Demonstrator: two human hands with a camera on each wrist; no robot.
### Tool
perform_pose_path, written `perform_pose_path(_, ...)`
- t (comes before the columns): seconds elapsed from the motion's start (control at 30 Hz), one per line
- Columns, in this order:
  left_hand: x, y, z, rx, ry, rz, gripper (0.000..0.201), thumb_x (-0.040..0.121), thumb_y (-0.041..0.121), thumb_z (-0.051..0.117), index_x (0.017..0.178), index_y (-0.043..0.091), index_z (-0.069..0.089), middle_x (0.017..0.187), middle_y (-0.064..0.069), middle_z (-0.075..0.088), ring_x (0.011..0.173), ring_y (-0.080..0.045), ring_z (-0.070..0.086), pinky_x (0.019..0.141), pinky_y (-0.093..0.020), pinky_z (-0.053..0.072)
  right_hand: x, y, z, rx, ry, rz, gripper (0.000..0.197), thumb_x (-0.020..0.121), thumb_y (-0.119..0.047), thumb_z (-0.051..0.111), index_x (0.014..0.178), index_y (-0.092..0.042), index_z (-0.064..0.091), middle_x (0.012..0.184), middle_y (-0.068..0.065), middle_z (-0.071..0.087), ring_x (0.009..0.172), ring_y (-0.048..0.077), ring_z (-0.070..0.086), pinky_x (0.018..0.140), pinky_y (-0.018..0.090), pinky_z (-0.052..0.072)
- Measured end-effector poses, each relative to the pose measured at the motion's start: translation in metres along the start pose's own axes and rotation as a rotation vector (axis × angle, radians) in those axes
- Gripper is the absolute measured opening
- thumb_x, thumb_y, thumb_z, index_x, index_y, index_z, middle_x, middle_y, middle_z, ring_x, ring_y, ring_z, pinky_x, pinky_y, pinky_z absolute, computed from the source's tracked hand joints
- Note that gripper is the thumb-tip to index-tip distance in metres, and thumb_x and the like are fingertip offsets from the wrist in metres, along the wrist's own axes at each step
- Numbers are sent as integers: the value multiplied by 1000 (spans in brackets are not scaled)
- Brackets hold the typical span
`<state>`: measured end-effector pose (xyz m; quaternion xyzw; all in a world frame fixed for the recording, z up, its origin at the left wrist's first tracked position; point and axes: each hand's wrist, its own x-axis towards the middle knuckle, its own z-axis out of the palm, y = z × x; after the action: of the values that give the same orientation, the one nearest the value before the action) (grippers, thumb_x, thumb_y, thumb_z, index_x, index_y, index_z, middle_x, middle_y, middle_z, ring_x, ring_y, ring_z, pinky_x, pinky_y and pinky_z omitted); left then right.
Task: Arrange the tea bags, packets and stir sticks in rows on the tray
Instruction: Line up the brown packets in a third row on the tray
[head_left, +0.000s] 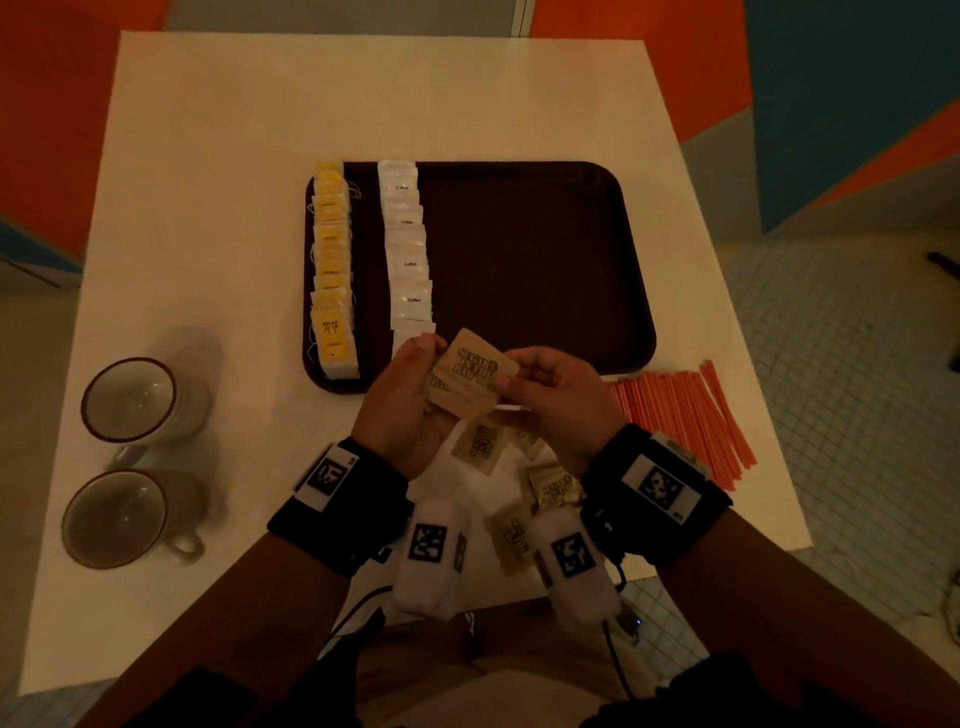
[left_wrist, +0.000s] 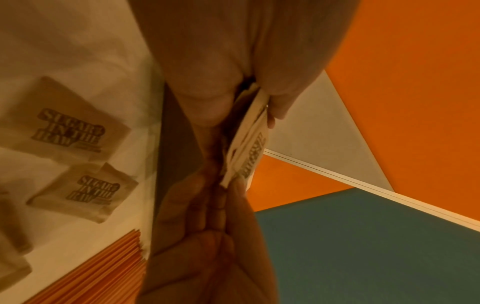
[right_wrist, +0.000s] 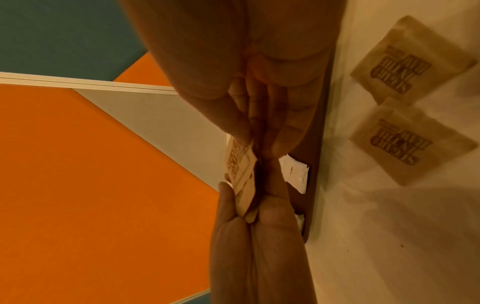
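Head view showed both hands, left hand (head_left: 402, 395) and right hand (head_left: 556, 395), pinching a small stack of sugar packets (head_left: 470, 379) between curled fingers, just over the tray's (head_left: 519, 249) near edge. Beyond the fingers, tea bags (head_left: 332, 270) and coffee packets (head_left: 408, 254) already lay in rows. Loose sugar (head_left: 483, 441) below the wrists and stir sticks (head_left: 685, 415) beside the right hand remained.

Yellow tea bags (head_left: 331, 270) and white coffee packets (head_left: 408, 249) rowed on brown tray (head_left: 545, 260) (left side), orange stir sticks (head_left: 685, 415) beside it
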<state>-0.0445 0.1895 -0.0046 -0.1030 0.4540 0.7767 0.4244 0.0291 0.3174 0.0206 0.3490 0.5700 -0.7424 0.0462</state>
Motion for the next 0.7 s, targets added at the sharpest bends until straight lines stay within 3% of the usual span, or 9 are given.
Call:
perform_pose_path(0.13,1,1,-2,74,-5,-11,30,98,34,28,90,13,48,99,-15,63,90,-25,61,80,-37,51,2,-7,-4,-22,45,-78,11,88,-4,54,89,-13,60,95,9,67,83,19,66,65,29,55)
perform_pose_path(0.2,0,1,-3,123,-33,-19,33,98,35,28,94,11,50,95,-13,63,86,-22,62,72,-34,56,4,-8,-6,-42,59,-113,10,87,-4,56,87,-14,59,94,9,67,78,17,65,62,26,52)
perform_pose_path(0.23,-1,1,-2,149,-43,-29,35,98,37,28,91,11,52,90,-11,63,81,-20,63,67,-31,56,3,-8,-7,-71,87,-193,11,86,-4,57,86,-14,59,92,8,67,76,14,64,62,24,51)
perform_pose_path(0.3,-2,0,-2,159,-53,-67,43,96,44,29,89,11,57,85,-9,61,79,-18,64,64,-30,56,0,-9,-9,-313,160,-531,12,83,-2,60,85,-14,61,87,1,63,75,8,60,65,17,49)
perform_pose_path(0.37,-1,0,-3,156,-101,-90,57,93,51,26,103,5,59,96,-16,62,90,-23,64,76,-36,56,-2,-3,-8,-674,117,-828,9,79,-3,63,84,-10,63,86,-3,56,77,4,53,68,11,45)
perform_pose_path(0.4,-1,0,-2,159,-125,-91,62,92,53,24,107,3,58,100,-18,62,93,-24,63,82,-37,54,-2,2,-6,-810,71,-894,7,77,-5,62,83,-8,64,87,-1,56,78,5,51,70,9,43)
perform_pose_path(0.53,1,4,-4,149,-106,-35,47,90,52,28,96,14,56,86,-7,63,78,-16,62,70,-29,52,-2,20,-1,-933,10,-947,10,76,-9,59,83,-6,66,88,8,61,83,12,50,73,13,39)
perform_pose_path(0.63,4,5,-9,141,-71,13,44,83,53,37,96,15,55,86,-6,65,77,-16,64,68,-29,55,-2,17,-2,-829,74,-903,8,79,-12,61,85,-9,66,91,4,59,86,11,51,73,17,43)
perform_pose_path(0.7,5,5,-10,53,-29,27,38,89,48,35,93,15,54,79,-3,65,76,-17,65,68,-30,57,-3,7,-3,-661,120,-795,5,83,-13,61,86,-10,65,93,0,58,86,11,56,73,18,48)
